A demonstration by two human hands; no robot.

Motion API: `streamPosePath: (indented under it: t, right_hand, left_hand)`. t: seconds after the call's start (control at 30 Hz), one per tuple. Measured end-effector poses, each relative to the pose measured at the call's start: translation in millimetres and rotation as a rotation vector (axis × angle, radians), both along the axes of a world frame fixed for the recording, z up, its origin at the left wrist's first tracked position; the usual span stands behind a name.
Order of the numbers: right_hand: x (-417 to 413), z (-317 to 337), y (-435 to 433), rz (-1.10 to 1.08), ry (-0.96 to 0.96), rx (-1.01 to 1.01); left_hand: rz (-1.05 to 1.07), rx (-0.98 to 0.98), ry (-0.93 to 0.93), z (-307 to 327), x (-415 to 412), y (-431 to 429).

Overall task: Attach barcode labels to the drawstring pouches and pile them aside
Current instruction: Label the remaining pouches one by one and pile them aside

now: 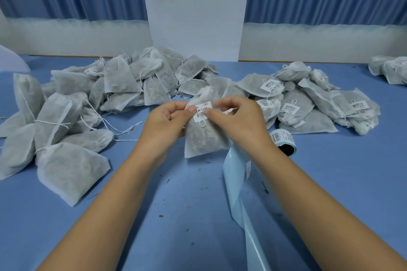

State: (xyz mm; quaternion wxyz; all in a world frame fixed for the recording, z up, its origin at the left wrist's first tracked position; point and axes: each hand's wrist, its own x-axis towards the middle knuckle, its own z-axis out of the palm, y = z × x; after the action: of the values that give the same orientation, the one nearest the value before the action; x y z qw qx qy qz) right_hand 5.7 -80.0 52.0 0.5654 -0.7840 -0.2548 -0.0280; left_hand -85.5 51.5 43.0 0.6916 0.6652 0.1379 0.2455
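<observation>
A grey drawstring pouch (202, 138) is held up above the blue table in the middle. My left hand (169, 119) grips its left edge, thumb on the front. My right hand (233, 114) grips its right side, thumb pressing a white barcode label (201, 114) onto the pouch's upper front. A roll of barcode labels (284, 142) lies just right of my right wrist. Its empty blue backing strip (240, 193) trails toward me.
A heap of unlabelled pouches (88, 103) spreads over the left and back of the table. A pile of labelled pouches (308, 103) lies to the right. More pouches (389, 69) sit at the far right edge. Dark crumbs dot the blue table (176, 215).
</observation>
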Motion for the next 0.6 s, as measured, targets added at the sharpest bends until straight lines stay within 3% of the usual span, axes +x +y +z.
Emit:
streamPosePath:
  t: [0.23, 0.43, 0.6]
  right_hand:
    - [5.9, 11.0, -1.3, 0.198, 0.303, 0.044]
    - [5.2, 11.9, 4.7, 0.200, 0.248, 0.089]
    - [1.0, 13.4, 3.6, 0.255, 0.085, -0.049]
  left_hand:
    - [-0.005, -0.053, -0.028, -0.9, 2.4, 3.3]
    - [0.032, -0.057, -0.044, -4.9, 5.9, 5.5]
    - [0.126, -0.148, -0.119, -7.9, 10.9, 8.2]
